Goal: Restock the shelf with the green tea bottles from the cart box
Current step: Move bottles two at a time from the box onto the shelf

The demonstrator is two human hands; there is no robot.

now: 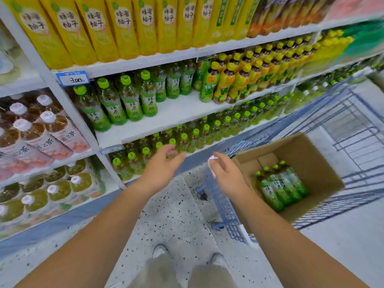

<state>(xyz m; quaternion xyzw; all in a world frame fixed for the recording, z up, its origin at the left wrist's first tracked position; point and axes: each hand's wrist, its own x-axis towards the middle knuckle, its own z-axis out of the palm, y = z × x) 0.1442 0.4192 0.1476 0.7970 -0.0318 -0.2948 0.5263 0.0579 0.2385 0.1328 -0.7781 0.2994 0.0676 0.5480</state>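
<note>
A: What are the hands doing?

B: Both are empty. The left hand (164,165) is held out with its fingers loosely spread and grips nothing. The right hand (226,175) is the same, relaxed with the palm turned inward.

A: Where are the green tea bottles?

B: Four green tea bottles (278,188) lie on their sides in the cardboard box (291,142), just to the right of the right hand and lower than it. They lie side by side with their caps pointing away from the person. The hand is not touching them or the box.

A: And the box itself?

B: It sits open in the blue wire cart (226,206). The cart's near edge runs under the right wrist.

A: What about the shelf?

B: Above the left hand, and to its left, stands a row of shelved green tea bottles (116,104) with bright green caps. A stretch of bare white shelf board (176,113) lies directly above the left hand. More green-capped bottles (195,140) stand on the lower shelf just beyond the left fingertips. I cannot tell whether the fingers touch them.

A: Anything else nearby?

B: A blue price tag (72,79) hangs up and to the left of the left hand. Tall yellow bottles (104,28) fill the shelf high above both hands. The speckled floor (172,215) lies below the forearms.
</note>
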